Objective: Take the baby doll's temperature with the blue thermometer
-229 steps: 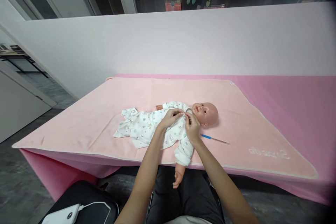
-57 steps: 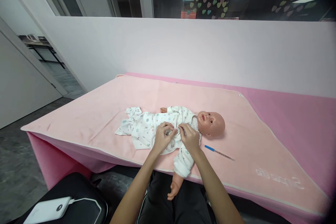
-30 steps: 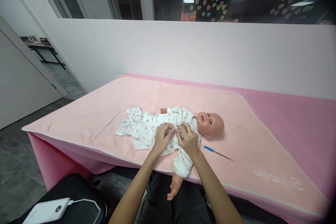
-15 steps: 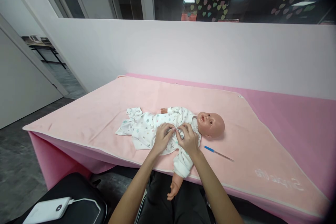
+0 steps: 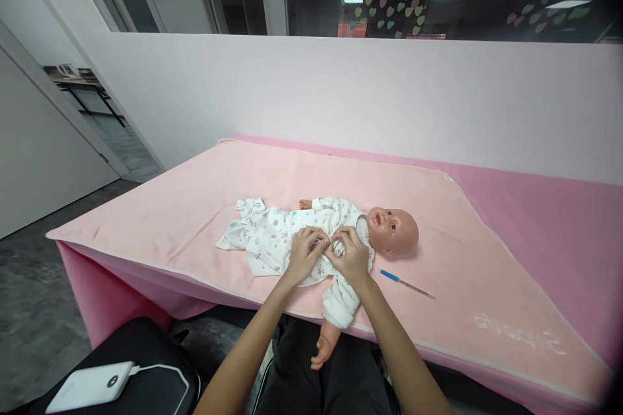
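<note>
A baby doll lies on its back on a pale pink blanket, its head toward the right. It wears a white printed baby outfit, and one bare doll hand hangs past the table's near edge. Over the doll's chest, my left hand and my right hand meet at the fingertips. Both pinch the outfit's fabric around its front closure. The exact bit between the fingers is hidden. Right of my right hand lies a thin stick with a blue handle.
A white power bank with a cable rests on a black surface at lower left. Behind the table stands a white wall with a dark window above. Pink cloth covers the table under the blanket.
My fingertips have shifted slightly at the doll's chest, still pinching the outfit. The whole view has moved a little; the doll and the stick lie as before.
</note>
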`<state>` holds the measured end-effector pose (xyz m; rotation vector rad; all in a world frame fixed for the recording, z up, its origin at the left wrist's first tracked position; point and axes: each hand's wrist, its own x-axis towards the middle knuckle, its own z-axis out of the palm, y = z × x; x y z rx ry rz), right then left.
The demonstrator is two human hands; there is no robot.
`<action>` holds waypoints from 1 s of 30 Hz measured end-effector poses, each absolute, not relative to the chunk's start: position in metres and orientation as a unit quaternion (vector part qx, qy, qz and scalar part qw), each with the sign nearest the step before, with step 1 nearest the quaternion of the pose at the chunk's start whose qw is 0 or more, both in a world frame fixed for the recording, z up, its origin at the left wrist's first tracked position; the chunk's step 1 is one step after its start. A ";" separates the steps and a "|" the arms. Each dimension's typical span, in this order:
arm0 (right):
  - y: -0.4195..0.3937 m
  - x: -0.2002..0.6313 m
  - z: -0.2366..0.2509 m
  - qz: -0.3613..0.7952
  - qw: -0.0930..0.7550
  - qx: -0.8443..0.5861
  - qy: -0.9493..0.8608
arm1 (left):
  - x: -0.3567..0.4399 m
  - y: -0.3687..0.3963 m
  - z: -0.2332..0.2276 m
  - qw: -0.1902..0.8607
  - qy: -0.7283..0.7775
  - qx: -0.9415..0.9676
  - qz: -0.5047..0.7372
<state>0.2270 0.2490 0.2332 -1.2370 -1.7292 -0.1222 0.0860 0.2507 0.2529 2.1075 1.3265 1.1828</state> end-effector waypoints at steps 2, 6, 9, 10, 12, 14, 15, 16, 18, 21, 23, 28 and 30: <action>0.249 0.226 0.235 -0.051 0.464 -0.527 -0.710 | 0.087 0.250 0.252 0.184 0.477 0.747 0.425; 0.248 0.223 0.237 -0.077 0.426 -0.555 -0.711 | 0.089 0.247 0.249 0.173 0.486 0.737 0.436; 0.247 0.222 0.236 -0.094 0.434 -0.544 -0.712 | 0.090 0.241 0.245 0.130 0.497 0.728 0.453; 0.247 0.223 0.236 -0.096 0.443 -0.539 -0.710 | 0.090 0.239 0.244 0.106 0.502 0.724 0.461; 0.247 0.225 0.235 -0.095 0.461 -0.532 -0.704 | 0.087 0.234 0.242 0.057 0.514 0.711 0.476; 0.248 0.226 0.234 -0.091 0.474 -0.528 -0.698 | 0.084 0.231 0.239 0.029 0.526 0.701 0.481; 0.247 0.227 0.233 -0.090 0.480 -0.527 -0.695 | 0.081 0.230 0.238 0.025 0.529 0.698 0.482; 0.247 0.227 0.233 -0.092 0.486 -0.524 -0.693 | 0.079 0.229 0.237 0.026 0.531 0.695 0.485; 0.246 0.226 0.231 -0.112 0.493 -0.507 -0.698 | 0.075 0.230 0.236 0.033 0.533 0.681 0.502; 0.244 0.221 0.232 -0.181 0.445 -0.441 -0.758 | 0.071 0.232 0.235 0.026 0.554 0.647 0.524; 0.243 0.216 0.234 -0.218 0.384 -0.414 -0.796 | 0.071 0.233 0.235 0.008 0.577 0.636 0.512; 0.245 0.208 0.239 -0.208 0.324 -0.458 -0.801 | 0.075 0.233 0.235 -0.023 0.615 0.630 0.473; 0.245 0.209 0.238 -0.200 0.338 -0.457 -0.798 | 0.076 0.231 0.235 -0.021 0.614 0.632 0.472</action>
